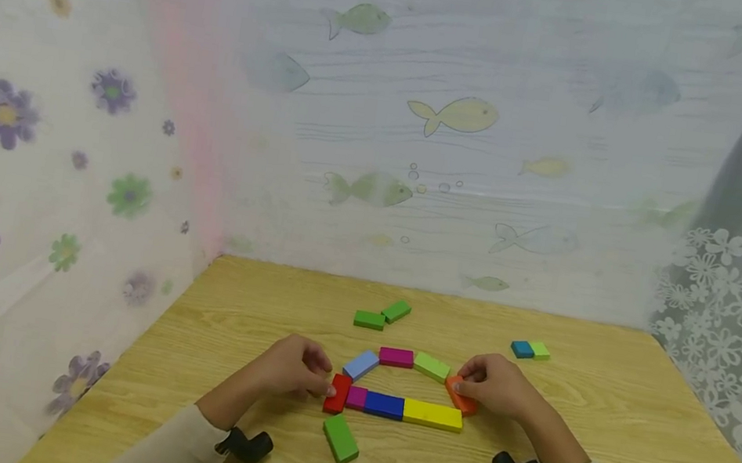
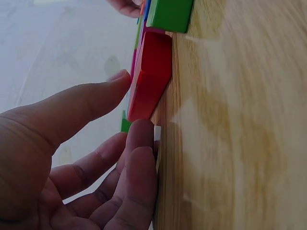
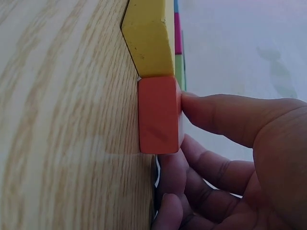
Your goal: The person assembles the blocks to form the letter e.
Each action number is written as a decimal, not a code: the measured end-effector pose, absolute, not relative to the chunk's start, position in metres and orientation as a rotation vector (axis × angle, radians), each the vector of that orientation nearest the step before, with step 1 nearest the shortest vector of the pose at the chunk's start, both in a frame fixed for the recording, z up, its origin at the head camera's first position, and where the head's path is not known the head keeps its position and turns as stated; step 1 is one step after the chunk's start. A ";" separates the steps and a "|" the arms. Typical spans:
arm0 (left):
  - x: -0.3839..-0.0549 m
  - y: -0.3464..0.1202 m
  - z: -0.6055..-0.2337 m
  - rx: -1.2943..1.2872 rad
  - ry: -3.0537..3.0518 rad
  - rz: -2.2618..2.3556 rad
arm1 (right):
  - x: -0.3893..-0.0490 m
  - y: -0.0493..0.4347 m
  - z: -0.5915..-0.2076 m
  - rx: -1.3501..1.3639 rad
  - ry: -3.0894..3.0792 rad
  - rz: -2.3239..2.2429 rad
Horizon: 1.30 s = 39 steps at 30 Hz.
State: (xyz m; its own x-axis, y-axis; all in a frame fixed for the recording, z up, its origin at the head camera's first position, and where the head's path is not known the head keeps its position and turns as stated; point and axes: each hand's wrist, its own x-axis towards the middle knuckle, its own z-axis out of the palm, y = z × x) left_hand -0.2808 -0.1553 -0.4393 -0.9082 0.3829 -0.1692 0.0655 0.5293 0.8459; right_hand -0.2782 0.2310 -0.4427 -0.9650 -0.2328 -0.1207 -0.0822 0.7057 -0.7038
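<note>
My left hand is at a red block; its thumb lies along the top edge and the curled fingers are close by the block's outer side. The right hand holds an orange block, thumb on its top and fingers curled down beside it. Between these two runs a straight row: a short magenta block, a dark blue block and a yellow block. Behind the row, a light blue block, a magenta block and a lime block form an arch.
A loose green block lies in front of the red one. Two green blocks lie farther back on the wooden table. Back right, a teal block touches a lime block. Patterned sheets rise behind the table.
</note>
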 end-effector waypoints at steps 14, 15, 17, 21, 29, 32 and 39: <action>-0.282 -0.155 -0.442 0.386 2.449 1.313 | -0.276 0.232 -0.436 -0.285 2.761 -1.081; -0.282 -0.155 -0.442 0.387 2.448 1.312 | -0.276 0.232 -0.435 -0.278 2.767 -1.083; -0.281 -0.155 -0.442 0.386 2.445 1.310 | -0.277 0.232 -0.433 -0.271 2.779 -1.085; -0.281 -0.154 -0.441 0.377 2.431 1.310 | -0.282 0.228 -0.428 -0.263 2.817 -1.068; -0.280 -0.153 -0.441 0.394 2.433 1.315 | -0.307 0.213 -0.419 -0.418 2.912 -0.972; -0.280 -0.153 -0.441 0.399 2.419 1.323 | -0.319 0.205 -0.416 -0.474 2.920 -0.926; -0.279 -0.153 -0.439 0.404 2.405 1.329 | -0.344 0.178 -0.409 -0.533 2.906 -0.863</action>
State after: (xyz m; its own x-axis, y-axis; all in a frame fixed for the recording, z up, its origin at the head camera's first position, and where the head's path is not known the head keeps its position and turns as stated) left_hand -0.2790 -0.1529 -0.4387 -0.8935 0.4139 -0.1740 0.0728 0.5160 0.8535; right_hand -0.3441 0.1778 -0.4090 -0.9382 -0.3442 0.0371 -0.3087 0.7833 -0.5396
